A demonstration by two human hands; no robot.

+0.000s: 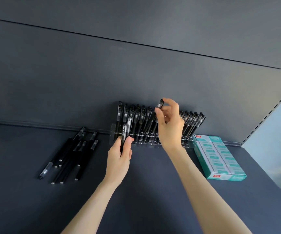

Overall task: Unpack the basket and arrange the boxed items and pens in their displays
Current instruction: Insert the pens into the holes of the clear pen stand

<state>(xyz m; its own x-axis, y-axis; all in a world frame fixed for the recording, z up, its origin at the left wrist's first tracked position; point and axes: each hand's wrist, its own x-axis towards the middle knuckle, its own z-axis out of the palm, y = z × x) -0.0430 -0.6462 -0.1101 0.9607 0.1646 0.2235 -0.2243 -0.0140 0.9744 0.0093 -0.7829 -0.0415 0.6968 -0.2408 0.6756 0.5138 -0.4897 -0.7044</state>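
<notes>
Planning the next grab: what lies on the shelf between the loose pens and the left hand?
Nothing: in the head view, only bare shelf separates the loose pens from the left hand.

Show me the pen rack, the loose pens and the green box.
pen rack (pixel 112 132), head view, clear left end plate.
loose pens (pixel 72 156), head view, middle of the pile.
green box (pixel 219 154), head view, top face.
</notes>
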